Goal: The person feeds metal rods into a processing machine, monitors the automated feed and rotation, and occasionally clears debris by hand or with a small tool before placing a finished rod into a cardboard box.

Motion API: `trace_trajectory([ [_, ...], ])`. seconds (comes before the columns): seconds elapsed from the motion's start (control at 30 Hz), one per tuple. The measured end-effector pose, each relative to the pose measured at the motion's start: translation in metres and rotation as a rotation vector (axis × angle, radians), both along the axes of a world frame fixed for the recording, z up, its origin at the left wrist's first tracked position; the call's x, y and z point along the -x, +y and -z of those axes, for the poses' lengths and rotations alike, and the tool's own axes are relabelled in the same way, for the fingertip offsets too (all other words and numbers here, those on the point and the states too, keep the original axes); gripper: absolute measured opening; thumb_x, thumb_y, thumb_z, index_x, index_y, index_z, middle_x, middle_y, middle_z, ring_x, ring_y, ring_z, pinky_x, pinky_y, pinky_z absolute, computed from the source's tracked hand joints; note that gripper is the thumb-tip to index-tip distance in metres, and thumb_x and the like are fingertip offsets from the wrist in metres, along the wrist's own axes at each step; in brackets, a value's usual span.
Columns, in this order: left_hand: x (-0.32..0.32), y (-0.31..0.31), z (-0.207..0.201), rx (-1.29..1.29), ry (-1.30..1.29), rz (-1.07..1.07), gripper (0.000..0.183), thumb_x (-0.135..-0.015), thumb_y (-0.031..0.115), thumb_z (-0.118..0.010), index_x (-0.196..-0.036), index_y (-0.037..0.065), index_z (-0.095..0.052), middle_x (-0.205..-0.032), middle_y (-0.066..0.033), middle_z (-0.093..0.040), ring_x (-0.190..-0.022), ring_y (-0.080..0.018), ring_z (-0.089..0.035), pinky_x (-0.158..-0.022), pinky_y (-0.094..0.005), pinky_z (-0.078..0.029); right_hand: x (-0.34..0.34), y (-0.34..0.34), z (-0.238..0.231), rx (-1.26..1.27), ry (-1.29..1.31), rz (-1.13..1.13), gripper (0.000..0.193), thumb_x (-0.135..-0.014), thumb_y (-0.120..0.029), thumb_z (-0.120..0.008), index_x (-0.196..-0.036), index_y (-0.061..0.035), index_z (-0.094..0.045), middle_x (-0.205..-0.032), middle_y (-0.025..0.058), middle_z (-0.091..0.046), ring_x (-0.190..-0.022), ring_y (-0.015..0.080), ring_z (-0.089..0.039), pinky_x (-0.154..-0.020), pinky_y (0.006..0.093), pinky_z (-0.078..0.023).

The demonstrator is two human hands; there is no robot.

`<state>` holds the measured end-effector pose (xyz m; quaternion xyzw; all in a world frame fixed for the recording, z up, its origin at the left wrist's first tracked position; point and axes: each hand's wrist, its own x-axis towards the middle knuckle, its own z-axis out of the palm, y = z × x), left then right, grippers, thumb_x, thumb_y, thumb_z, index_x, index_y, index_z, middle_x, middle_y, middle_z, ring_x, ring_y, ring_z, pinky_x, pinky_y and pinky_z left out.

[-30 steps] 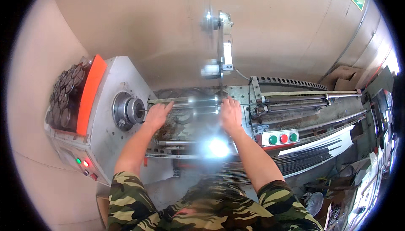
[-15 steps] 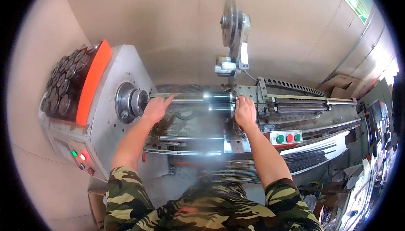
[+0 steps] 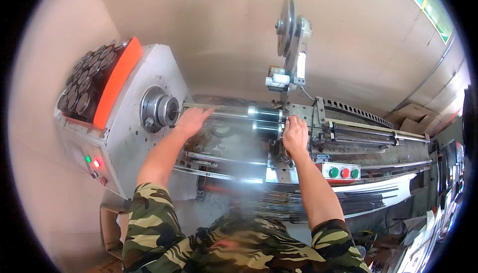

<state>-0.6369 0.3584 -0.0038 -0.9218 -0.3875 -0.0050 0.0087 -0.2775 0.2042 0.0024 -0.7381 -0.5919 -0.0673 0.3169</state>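
In front of me lies a lathe-like machine with a round steel chuck on its left headstock. My left hand is just right of the chuck, its fingers closed around a thin metal rod that runs lengthwise over the bed; the index finger points along it. Two shiny cylinders sit side by side at the carriage. Right beside their right ends, my right hand is closed in a pinch. What its fingertips hold is hidden behind them.
Round metal discs crowd the headstock top behind an orange guard. A pulley wheel rises on a post behind the carriage. Push buttons sit right of my right forearm. Many thin rods lie along the front.
The whole view has shifted, so the machine appears farther right. Both hands keep nearly the same places, the left by the chuck and the right by the cylinders.
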Motion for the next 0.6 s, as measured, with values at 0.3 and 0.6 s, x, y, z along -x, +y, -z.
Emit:
trace_trajectory([
  [0.3,-0.024,-0.008,-0.001,0.061,0.119,-0.026,0.082,-0.081,-0.004,-0.053,-0.156,0.025,-0.035,-0.108,-0.0156,-0.064,-0.108,-0.0344,-0.061,-0.094,-0.0457,-0.05,0.011,0.002,0.009,0.059,0.024,-0.019,0.02,-0.089,-0.012,-0.057,-0.105,-0.002,-0.065,-0.116,0.019,-0.065,-0.109,0.0382,-0.059,-0.097,0.0482,-0.045],
  [0.6,-0.077,-0.025,-0.001,0.093,0.113,-0.021,0.079,-0.082,-0.004,-0.053,-0.154,0.025,-0.038,-0.103,-0.0154,-0.064,-0.105,-0.0344,-0.061,-0.094,-0.0447,-0.05,-0.005,-0.004,-0.007,0.198,0.119,-0.029,0.025,-0.093,-0.015,-0.058,-0.112,-0.0008,-0.066,-0.128,0.0229,-0.063,-0.117,0.0395,-0.057,-0.103,0.0483,-0.042],
])
